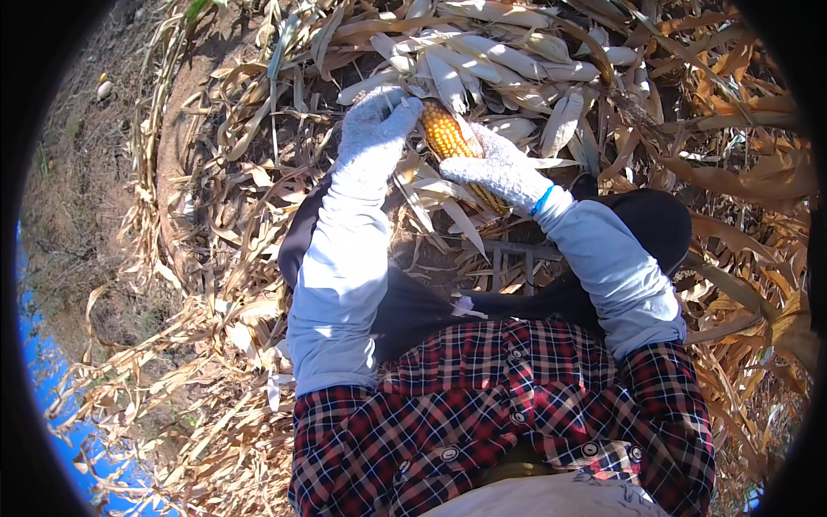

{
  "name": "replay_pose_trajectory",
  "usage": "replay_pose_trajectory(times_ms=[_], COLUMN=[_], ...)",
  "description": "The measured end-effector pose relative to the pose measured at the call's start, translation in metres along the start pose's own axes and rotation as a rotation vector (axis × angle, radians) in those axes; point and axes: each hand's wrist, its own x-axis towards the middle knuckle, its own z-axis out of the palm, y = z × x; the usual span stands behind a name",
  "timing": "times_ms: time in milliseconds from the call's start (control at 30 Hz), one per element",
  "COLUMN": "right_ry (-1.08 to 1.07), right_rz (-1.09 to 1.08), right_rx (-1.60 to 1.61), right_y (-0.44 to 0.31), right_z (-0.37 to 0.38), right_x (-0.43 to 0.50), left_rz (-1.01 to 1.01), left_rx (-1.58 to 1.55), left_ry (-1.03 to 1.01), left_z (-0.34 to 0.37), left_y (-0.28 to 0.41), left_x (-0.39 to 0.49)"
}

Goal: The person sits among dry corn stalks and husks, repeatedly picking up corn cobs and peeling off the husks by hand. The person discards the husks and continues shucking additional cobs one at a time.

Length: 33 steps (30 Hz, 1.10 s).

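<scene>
My right hand (494,165), in a whitish knit glove, grips an ear of corn (446,132) whose yellow-orange kernels are partly bare. Loosened pale husk leaves (446,194) hang below the ear, and more kernels show under my right hand. At the ear's upper left end is my left hand (381,123), gloved too, with its fingers bent together near the tip; whether they pinch a piece of husk cannot be told. Just beyond both hands lies a heap of corn ears in dry husks (491,61).
Dry corn stalks and leaves (743,181) lie thickly on the right, and more dry leaves (207,388) on the left. A metal frame (513,249) shows between my legs. Bare soil (177,136) runs along the left, with a single ear (104,90) farther off.
</scene>
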Motion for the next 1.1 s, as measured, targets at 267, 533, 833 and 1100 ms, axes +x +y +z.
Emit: replay_pose_trajectory(times_ms=[267, 533, 833, 1100], right_ry=[0.007, -0.013, 0.039, 0.218], right_rz=[0.001, -0.012, 0.095, 0.078], right_rx=[-0.013, 0.058, 0.546, 0.883], right_y=[-0.006, -0.009, -0.01, -0.001], right_z=[0.001, 0.004, -0.005, -0.02], right_x=[-0.004, -0.006, -0.004, 0.004], left_rz=[0.065, 0.024, -0.04, 0.107], left_rx=[-0.14, -0.02, -0.3, -0.353], left_ry=[0.033, 0.189, 0.237, 0.337], left_z=[0.006, 0.02, 0.015, 0.018], left_y=[-0.012, -0.003, -0.01, 0.012], left_x=[0.002, 0.004, 0.008, -0.004])
